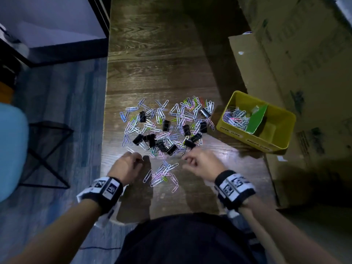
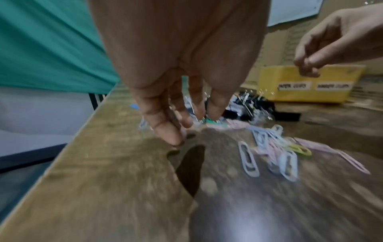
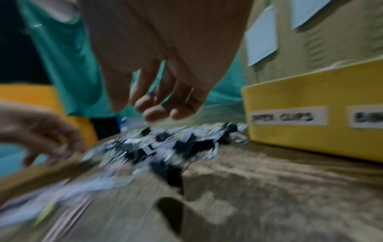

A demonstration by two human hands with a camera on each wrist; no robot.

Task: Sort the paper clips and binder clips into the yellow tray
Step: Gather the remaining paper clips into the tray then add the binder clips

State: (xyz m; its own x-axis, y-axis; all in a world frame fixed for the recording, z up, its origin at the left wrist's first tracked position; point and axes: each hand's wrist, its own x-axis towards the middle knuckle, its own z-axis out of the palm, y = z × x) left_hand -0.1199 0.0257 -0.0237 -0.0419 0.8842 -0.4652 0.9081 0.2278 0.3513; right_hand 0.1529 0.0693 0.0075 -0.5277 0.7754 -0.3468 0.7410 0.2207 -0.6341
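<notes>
Now, left hand: your left hand (image 1: 127,164) hangs over the wooden table (image 1: 162,63) at the near left edge of the pile; its fingers (image 2: 165,129) point down, loosely bent, and I see nothing held between them.
Right hand: your right hand (image 1: 198,162) is at the near right edge of the pile, fingers curled inward; the wrist view is blurred, so I cannot tell if they pinch a clip.
Paper clips: the big pile of paper clips (image 1: 167,119), white, pink, blue and green, lies spread in the middle of the table, just in front of both hands.
Small heap: a smaller group of clips (image 1: 163,174) lies nearer to you, between your two wrists.
Binder clips: the black binder clips (image 1: 165,125) are mixed into the big pile, mostly in its near half.
Yellow tray: the yellow tray (image 1: 247,136) stands to the right of the pile, near the cardboard boxes (image 1: 297,54).
Tray contents: its left compartment already holds paper clips, and a green divider (image 1: 257,119) separates it from the right one.
Labels: two white labels (image 2: 292,86) are on the front wall; the text is too blurred to read surely.
</notes>
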